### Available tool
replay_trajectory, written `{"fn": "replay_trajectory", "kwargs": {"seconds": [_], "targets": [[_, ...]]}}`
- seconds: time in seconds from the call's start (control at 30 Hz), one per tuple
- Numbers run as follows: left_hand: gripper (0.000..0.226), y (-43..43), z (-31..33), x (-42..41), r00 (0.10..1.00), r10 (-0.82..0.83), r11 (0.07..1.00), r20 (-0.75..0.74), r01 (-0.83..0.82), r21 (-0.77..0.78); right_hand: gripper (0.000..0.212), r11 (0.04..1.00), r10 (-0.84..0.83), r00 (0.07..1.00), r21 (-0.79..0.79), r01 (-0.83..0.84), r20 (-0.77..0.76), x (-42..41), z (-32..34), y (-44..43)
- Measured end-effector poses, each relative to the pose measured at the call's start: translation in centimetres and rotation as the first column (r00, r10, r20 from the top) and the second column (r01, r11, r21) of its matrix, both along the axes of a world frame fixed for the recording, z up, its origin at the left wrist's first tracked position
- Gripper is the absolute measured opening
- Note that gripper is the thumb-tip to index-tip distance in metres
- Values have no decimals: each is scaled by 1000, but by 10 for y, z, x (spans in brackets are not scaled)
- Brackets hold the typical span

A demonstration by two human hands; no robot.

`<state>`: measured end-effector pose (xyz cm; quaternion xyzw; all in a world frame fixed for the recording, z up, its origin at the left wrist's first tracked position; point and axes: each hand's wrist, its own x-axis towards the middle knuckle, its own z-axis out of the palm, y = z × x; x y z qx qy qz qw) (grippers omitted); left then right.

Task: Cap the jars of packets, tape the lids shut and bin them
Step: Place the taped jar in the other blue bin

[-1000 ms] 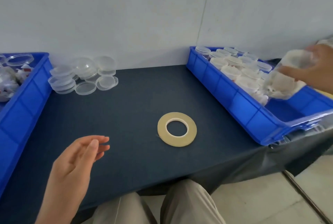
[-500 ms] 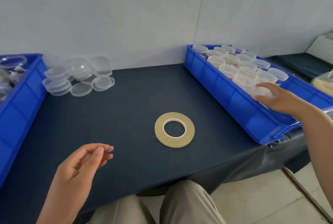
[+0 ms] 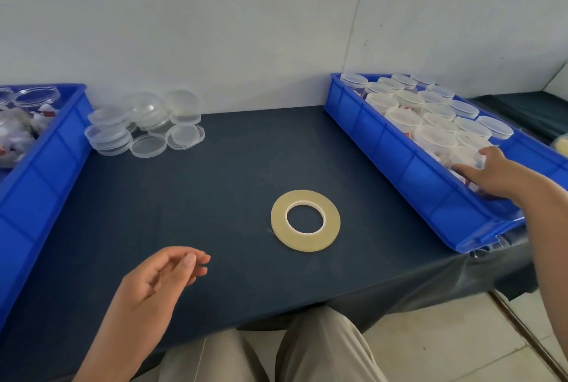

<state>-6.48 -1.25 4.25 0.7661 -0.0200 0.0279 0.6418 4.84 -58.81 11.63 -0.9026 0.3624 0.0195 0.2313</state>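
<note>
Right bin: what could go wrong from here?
1. The right bin's near corner seems to overhang the table; the right hand pressing there might tip it.
2. The jars stand packed tight; the hand could knock the nearest one over.
3. The lids are stacked unevenly and may slide.

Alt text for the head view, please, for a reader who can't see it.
The person's right hand reaches into the blue plastic bin of capped clear jars at right; the left hand hovers empty over the dark table near a flat yellowish tape roll.
</note>
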Motion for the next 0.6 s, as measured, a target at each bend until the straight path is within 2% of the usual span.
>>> {"fn": "replay_trajectory", "kwargs": {"seconds": [0.2, 0.27, 0.33, 0.4, 0.47, 0.53, 0.6], "targets": [[25, 2, 2, -5, 999, -41, 998, -17, 42, 48, 110, 997, -74, 997, -15, 74, 3, -14, 7, 1], [24, 4, 2, -6, 998, -53, 996, -21, 54, 68, 107, 984, -63, 997, -163, 71, 53, -15, 20, 2], [21, 6, 0, -7, 998, -52, 994, -27, 55, 93, 102, 949, 14, 977, -309, 54, 215, -15, 34, 17], [24, 5, -2, -8, 999, -32, 993, -21, 34, 110, 84, 948, 174, 889, -316, -35, 424, -19, 49, 57], [29, 3, -3, -10, 1000, 6, 992, -20, -3, 125, 64, 958, 284, 742, -220, -186, 607, -28, 56, 116], [25, 0, -3, -12, 999, 45, 987, -12, -42, 155, 37, 920, 363, 604, -171, -352, 710, -41, 50, 183], [20, -1, -4, -15, 998, 69, 981, 2, -68, 179, 16, 834, 474, 506, -183, -520, 721, -55, 30, 244]]}}
